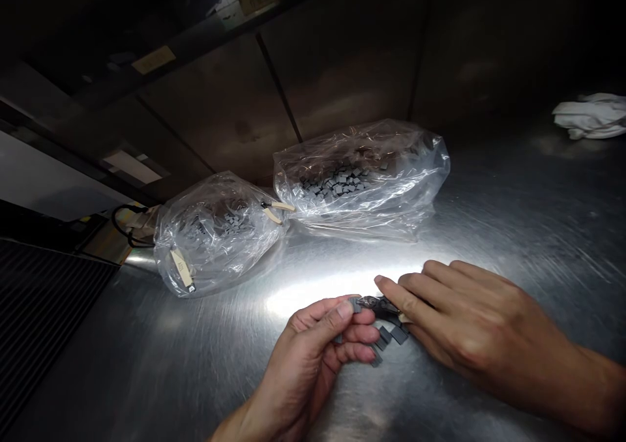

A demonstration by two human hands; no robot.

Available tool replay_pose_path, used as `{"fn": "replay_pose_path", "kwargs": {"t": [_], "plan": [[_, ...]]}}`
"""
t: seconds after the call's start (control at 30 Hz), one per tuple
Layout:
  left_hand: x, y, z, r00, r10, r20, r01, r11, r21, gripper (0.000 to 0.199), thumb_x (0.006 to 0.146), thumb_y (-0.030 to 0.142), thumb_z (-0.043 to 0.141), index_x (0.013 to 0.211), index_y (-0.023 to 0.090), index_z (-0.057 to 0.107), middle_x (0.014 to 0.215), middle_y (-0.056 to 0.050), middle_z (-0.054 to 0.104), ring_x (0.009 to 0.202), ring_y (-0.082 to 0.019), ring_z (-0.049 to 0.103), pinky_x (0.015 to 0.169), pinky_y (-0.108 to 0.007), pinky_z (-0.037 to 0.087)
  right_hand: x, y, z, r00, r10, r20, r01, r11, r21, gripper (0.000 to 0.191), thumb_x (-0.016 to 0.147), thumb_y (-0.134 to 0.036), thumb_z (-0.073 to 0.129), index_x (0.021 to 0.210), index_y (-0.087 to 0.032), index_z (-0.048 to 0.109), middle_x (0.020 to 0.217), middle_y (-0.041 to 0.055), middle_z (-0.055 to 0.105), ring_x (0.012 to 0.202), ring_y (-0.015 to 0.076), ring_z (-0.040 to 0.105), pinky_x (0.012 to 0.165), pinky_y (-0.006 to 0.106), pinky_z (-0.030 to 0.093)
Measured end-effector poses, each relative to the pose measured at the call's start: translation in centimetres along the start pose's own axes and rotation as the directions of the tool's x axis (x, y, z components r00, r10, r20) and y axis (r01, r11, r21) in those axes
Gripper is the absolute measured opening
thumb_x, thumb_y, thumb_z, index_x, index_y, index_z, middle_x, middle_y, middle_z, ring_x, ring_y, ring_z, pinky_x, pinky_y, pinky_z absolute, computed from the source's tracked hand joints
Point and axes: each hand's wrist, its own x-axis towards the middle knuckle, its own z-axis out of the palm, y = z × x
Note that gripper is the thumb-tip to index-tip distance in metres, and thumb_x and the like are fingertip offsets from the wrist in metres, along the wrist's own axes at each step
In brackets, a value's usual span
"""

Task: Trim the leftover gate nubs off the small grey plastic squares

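Left hand (pixel 303 357): near, curled, thumb and fingers closed in a pinch on a strip of small grey square pieces (pixel 386 324).
Right hand (pixel 469 318): near right, fingers stretched out and only partly closed, holding the other end of the strip.
Strip: between the hands, just above the steel, with its pieces dangling; its dark middle is too blurred to make out.
Far: two clear plastic bags (pixel 362 175) of grey square pieces, with cream ties, lying side by side on a stainless steel table (pixel 508 207).
Far right: a crumpled white cloth (pixel 591 116).
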Motion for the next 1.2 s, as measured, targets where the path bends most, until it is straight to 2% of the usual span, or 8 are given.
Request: {"fn": "replay_pose_path", "kwargs": {"t": [0.2, 0.5, 0.67, 0.93, 1.2], "plan": [[0.0, 0.1, 0.1, 1.0, -0.001, -0.01, 0.001, 1.0, 0.008, 0.007, 0.087, 0.015, 0.081, 0.091, 0.009, 0.082, 0.088, -0.012, 0.082, 0.072, -0.014, 0.075, 0.067, -0.022, 0.063, -0.1, -0.2, 0.1, 1.0, 0.0, -0.002, 0.0, 1.0, -0.023, 0.025, 0.098, -0.003, 0.051, 0.117, -0.004, 0.068, 0.075, 0.0028, 0.063, 0.065, 0.0195, 0.055, 0.061, 0.039, 0.035], [0.0, -0.1, -0.1, 1.0, -0.004, -0.02, 0.005, 1.0, 0.012, 0.008, 0.089, 0.015, 0.079, 0.091, 0.008, 0.082, 0.088, -0.013, 0.082, 0.072, -0.015, 0.076, 0.066, -0.023, 0.064, -0.3, -0.2, 0.2, 1.0, 0.001, -0.026, -0.001, 0.999, -0.036, 0.025, 0.101, -0.003, 0.05, 0.118, -0.005, 0.068, 0.074, 0.0014, 0.064, 0.066, 0.0182, 0.056, 0.062, 0.037, 0.036], [0.0, -0.1, -0.2, 1.0, 0.01, -0.015, -0.009, 1.0, 0.003, 0.01, 0.091, 0.016, 0.076, 0.093, 0.007, 0.081, 0.088, -0.014, 0.081, 0.073, -0.017, 0.077, 0.064, -0.023, 0.064, -0.5, 0.0, 0.6, 0.999, -0.002, -0.039, 0.002, 1.0, 0.009, 0.025, 0.1, -0.003, 0.051, 0.119, -0.006, 0.067, 0.074, 0.001, 0.063, 0.064, 0.0179, 0.055, 0.062, 0.037, 0.037], [0.1, 0.1, 0.1, 0.999, 0.027, -0.029, -0.027, 1.0, -0.013, 0.017, 0.093, 0.015, 0.074, 0.108, 0.01, 0.078, 0.082, -0.009, 0.079, 0.07, -0.015, 0.075, 0.065, -0.023, 0.063, -0.4, 0.1, 0.4, 0.995, 0.092, -0.027, -0.088, 0.99, 0.112, 0.022, 0.102, -0.011, 0.052, 0.12, -0.01, 0.065, 0.079, 0.0015, 0.066, 0.067, 0.0173, 0.06, 0.064, 0.035, 0.041], [0.0, -0.1, -0.1, 1.0, 0.02, 0.009, -0.02, 0.999, -0.037, 0.017, 0.086, 0.015, 0.082, 0.102, 0.011, 0.079, 0.084, -0.011, 0.081, 0.074, -0.018, 0.078, 0.067, -0.024, 0.064, 0.2, -0.8, 0.6, 0.987, 0.152, -0.041, -0.145, 0.979, 0.144, 0.02, 0.099, -0.014, 0.056, 0.114, -0.013, 0.069, 0.084, 0.0026, 0.066, 0.074, 0.0198, 0.06, 0.072, 0.038, 0.04]]}}
